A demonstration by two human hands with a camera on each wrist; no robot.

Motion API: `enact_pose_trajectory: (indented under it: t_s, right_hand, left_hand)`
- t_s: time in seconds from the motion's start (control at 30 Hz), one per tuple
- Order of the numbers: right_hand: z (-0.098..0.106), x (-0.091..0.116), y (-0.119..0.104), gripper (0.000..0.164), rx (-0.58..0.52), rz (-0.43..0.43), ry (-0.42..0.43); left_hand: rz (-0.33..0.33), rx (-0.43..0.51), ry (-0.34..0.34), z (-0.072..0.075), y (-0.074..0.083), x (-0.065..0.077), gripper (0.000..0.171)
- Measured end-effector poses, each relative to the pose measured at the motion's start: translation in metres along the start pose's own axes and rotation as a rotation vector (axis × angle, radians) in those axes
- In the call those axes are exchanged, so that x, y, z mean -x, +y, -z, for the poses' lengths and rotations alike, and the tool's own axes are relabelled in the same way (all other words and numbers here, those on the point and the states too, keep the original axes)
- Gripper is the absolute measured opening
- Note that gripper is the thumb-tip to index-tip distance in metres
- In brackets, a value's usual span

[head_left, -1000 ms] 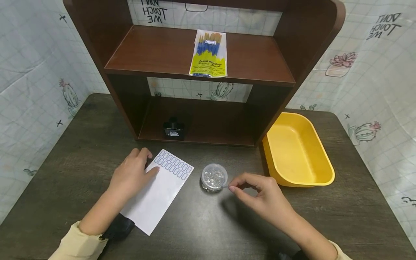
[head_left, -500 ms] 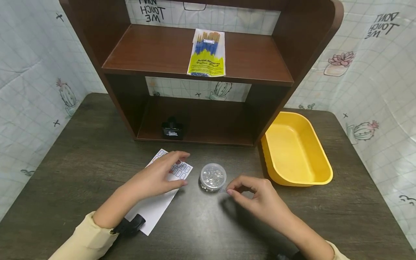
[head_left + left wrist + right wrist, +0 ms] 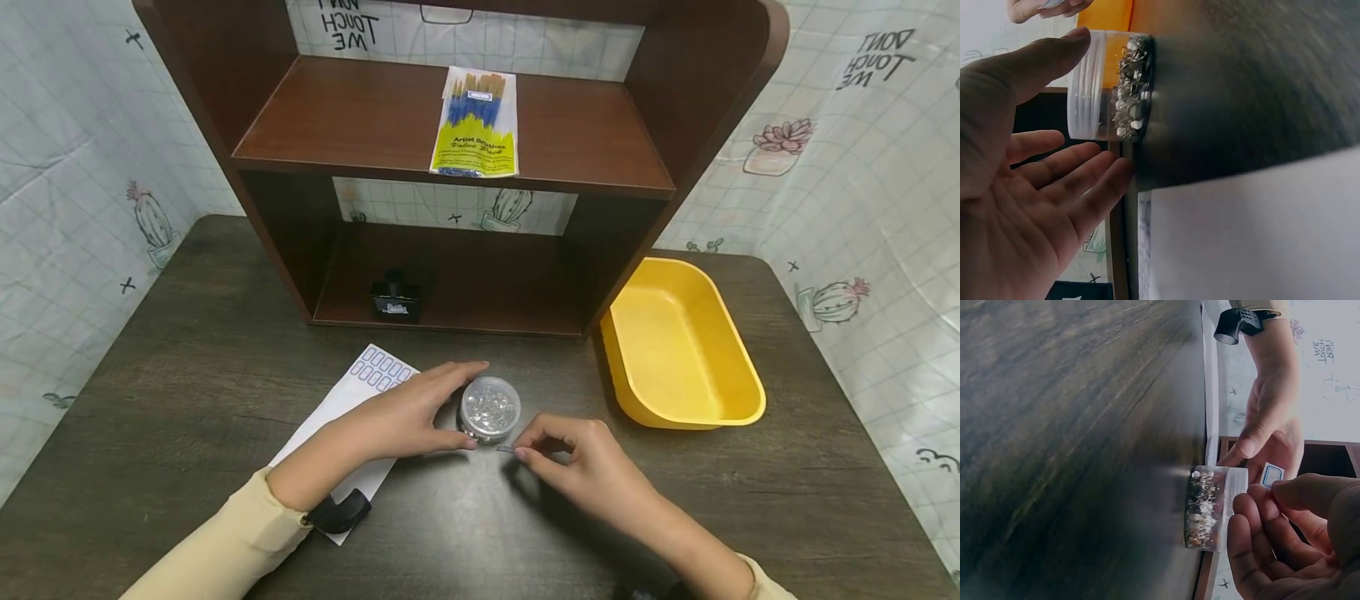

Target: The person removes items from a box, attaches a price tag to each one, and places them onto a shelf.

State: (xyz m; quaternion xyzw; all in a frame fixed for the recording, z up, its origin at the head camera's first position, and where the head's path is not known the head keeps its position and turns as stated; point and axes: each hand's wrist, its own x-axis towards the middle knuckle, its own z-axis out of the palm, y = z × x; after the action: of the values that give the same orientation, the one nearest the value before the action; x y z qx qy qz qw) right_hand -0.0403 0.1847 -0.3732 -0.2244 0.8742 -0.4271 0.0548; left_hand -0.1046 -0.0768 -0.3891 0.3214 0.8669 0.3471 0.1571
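A small clear round jar with a ridged lid stands on the table, holding many small silvery and whitish pieces. My left hand is spread around its left side, thumb in front and fingers behind. In the left wrist view the thumb overlaps the lid while the fingers stay straight and spread. To the jar's right, my right hand pinches a small white label with a blue border between thumb and forefinger. Beneath my left forearm lies a white sheet with rows of blue-bordered labels at its far end.
A dark brown shelf unit stands behind the jar. It bears a pack of artist brushes above and a black bottle below. On the right sits a yellow tub. Patterned white sheeting surrounds the table.
My left hand has moved right, from the label sheet to around the jar. My right hand, still pinching the label, has shifted slightly left and toward me.
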Motion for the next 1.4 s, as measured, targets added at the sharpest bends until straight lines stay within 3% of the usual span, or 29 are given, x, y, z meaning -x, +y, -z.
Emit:
enact_pose_trajectory:
  t_s: [0.5,0.97,1.4]
  right_hand:
    - [-0.007,-0.006,0.008,0.011,0.046,-0.020,-0.033]
    - [-0.015,-0.010,0.007,0.011,0.064,-0.056,-0.031]
    - [-0.023,-0.012,0.009,0.010,0.106,0.010,0.016]
  left_hand:
    - [-0.059,-0.002,0.009,-0.006,-0.003,-0.010,0.083]
    - [-0.049,0.007,0.005,-0.007,-0.005,-0.010,0.080]
    - [-0.037,0.008,-0.006,-0.005,-0.003,-0.010,0.080]
